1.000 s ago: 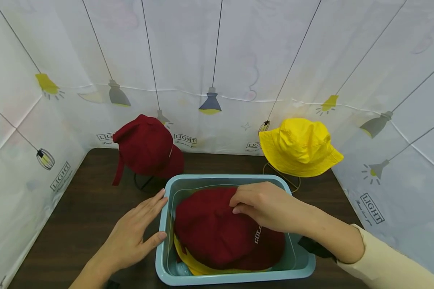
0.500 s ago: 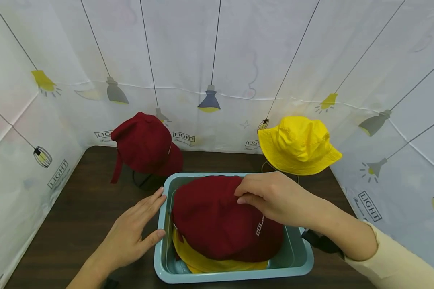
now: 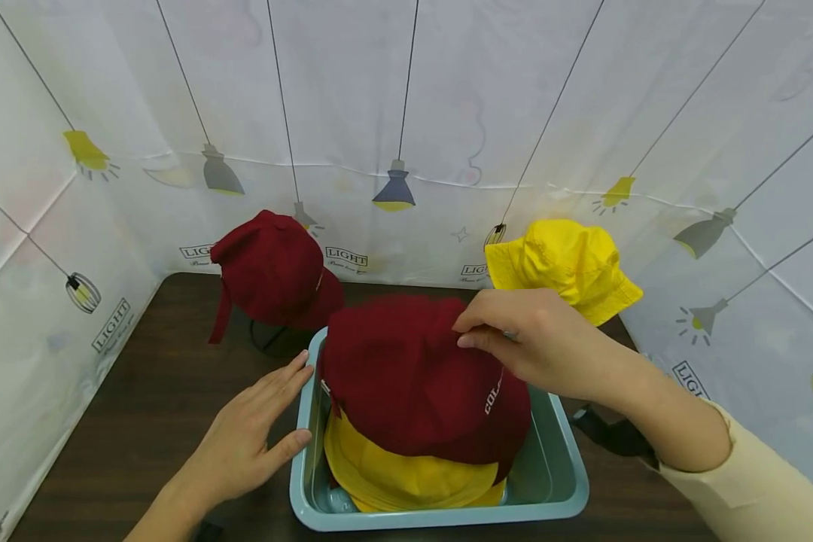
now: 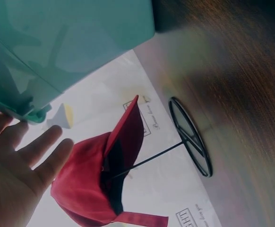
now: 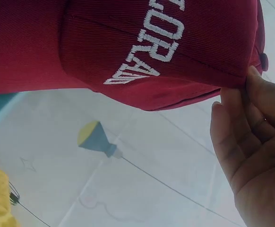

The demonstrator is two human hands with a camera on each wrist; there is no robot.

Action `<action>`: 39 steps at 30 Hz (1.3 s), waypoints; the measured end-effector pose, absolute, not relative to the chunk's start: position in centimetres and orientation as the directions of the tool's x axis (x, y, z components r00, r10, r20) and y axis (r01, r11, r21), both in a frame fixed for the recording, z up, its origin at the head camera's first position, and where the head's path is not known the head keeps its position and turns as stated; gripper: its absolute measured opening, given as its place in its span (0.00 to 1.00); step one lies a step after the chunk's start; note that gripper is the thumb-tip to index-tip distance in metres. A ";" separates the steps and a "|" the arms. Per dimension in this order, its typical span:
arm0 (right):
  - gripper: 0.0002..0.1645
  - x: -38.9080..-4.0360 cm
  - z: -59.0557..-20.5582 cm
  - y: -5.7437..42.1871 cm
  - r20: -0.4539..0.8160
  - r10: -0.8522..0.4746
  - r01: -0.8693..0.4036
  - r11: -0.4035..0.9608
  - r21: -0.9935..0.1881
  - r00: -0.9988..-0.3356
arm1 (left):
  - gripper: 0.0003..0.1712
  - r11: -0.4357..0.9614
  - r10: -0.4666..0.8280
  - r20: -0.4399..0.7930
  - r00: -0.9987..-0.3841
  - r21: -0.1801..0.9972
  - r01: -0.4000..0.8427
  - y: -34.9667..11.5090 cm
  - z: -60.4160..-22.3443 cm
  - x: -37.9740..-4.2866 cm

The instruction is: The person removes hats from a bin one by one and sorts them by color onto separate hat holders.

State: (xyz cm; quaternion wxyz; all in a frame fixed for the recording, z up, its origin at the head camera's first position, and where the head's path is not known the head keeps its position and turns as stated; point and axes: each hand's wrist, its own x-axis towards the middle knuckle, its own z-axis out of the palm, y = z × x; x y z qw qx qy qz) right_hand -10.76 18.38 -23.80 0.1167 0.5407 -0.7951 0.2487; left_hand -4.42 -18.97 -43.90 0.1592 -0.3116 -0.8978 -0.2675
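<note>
My right hand (image 3: 535,339) pinches the crown of a dark red baseball cap (image 3: 406,376) with white lettering. In the right wrist view the cap's cloth is drawn between thumb and fingertips. The cap hangs in and above a light blue plastic bin (image 3: 299,467), its brim toward the right. Beneath it, a yellow hat (image 3: 420,485) lies in the bin, partly covered. With fingers extended, my left hand (image 3: 244,444) touches the bin's left rim; in the left wrist view those fingers reach the rim from outside.
Behind the bin at left, another red cap (image 3: 271,263) sits on a black wire stand (image 4: 157,155). A yellow bucket hat (image 3: 558,260) is at back right, partly behind my right hand. A dark wooden table (image 3: 169,376) lies under everything, with a lamp-printed white sheet (image 3: 352,90) behind.
My right hand has lifted the red cap up from the bin, and more of the yellow hat beneath now shows. The left hand has stayed at the rim.
</note>
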 end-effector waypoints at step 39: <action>0.05 -17.8 -18.9 13.7 0.518 -0.693 -0.858 0.477 -0.193 -0.502 | 0.43 0.675 0.469 0.444 -0.764 0.378 0.634 -19.0 -44.0 -4.4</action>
